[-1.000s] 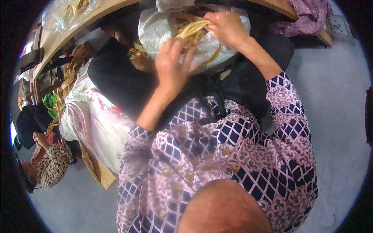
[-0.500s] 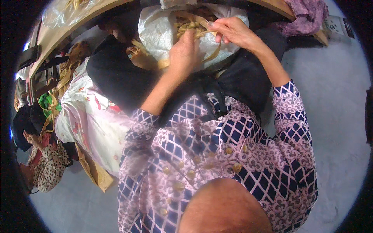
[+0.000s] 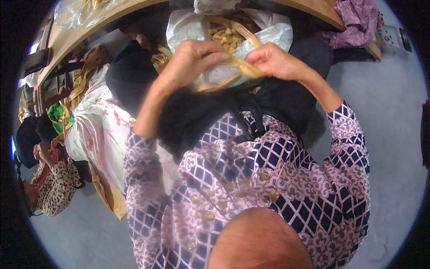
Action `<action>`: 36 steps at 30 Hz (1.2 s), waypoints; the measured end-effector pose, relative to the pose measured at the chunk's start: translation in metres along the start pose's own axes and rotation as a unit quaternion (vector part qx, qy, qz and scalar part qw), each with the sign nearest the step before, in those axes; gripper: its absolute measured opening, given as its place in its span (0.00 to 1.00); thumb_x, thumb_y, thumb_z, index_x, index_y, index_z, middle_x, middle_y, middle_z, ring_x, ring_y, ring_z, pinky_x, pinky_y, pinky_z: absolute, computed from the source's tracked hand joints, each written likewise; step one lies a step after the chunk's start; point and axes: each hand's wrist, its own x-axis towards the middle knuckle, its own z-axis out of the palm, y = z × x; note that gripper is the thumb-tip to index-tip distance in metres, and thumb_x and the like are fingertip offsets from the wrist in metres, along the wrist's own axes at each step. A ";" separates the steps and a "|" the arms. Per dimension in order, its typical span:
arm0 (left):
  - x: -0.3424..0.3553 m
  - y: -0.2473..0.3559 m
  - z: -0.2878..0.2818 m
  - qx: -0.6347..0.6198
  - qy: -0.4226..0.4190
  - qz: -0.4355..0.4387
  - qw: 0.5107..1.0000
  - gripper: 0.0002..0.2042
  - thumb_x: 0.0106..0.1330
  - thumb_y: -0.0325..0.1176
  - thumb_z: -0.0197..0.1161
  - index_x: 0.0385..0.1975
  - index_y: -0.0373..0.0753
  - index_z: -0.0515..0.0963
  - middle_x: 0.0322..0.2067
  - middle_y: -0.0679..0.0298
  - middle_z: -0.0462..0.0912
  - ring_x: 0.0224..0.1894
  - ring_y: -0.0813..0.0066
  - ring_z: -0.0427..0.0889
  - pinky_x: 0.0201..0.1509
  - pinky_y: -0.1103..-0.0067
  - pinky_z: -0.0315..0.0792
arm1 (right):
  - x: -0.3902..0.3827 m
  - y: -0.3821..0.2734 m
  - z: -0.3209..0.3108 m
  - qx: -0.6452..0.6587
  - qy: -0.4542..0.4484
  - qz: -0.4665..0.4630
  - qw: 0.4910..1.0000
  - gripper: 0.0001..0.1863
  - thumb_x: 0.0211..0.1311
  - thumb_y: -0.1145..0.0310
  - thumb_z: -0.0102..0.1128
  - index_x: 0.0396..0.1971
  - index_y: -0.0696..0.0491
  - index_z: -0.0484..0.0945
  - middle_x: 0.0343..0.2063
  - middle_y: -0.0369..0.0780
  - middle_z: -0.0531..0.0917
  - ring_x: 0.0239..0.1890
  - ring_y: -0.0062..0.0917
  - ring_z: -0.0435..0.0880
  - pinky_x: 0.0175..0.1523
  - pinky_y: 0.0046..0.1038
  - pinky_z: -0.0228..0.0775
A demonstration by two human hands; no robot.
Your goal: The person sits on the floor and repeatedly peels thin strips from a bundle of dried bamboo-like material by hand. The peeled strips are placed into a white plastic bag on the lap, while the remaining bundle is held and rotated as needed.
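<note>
My left hand (image 3: 197, 58) and my right hand (image 3: 274, 61) are both closed on a tan strip of what looks like dried plant fibre (image 3: 245, 69). The strip runs between them, slightly slanted, above my lap. Another length rises from near my right fingers toward the mouth of a white woven sack (image 3: 181, 31). Inside the sack lies a heap of knobbly tan plaited cord (image 3: 227, 38). A loose tan end hangs below my left hand, across the front of the sack. My left fingertips are partly blurred.
A wooden table edge (image 3: 130, 10) curves across the top, with clear plastic on its left. Purple cloth (image 3: 356, 22) hangs at the upper right beside a container (image 3: 393, 36). White printed cloth (image 3: 101, 130) lies to my left, beyond which another person (image 3: 56, 184) sits handling something.
My left hand has moved left and up, apart from the right. My right hand has come down slightly toward me. The strip now stretches between them, nearer my lap.
</note>
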 end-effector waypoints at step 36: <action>0.000 -0.027 0.078 -0.212 0.296 -0.079 0.928 0.11 0.65 0.33 0.51 0.30 0.32 0.75 0.19 0.66 0.76 0.16 0.86 0.71 0.18 0.89 0.63 | 0.021 0.003 0.053 -0.197 0.377 -0.004 0.905 0.10 0.47 0.66 0.61 0.31 0.52 0.80 0.22 0.44 0.80 0.24 0.36 0.79 0.31 0.32 0.70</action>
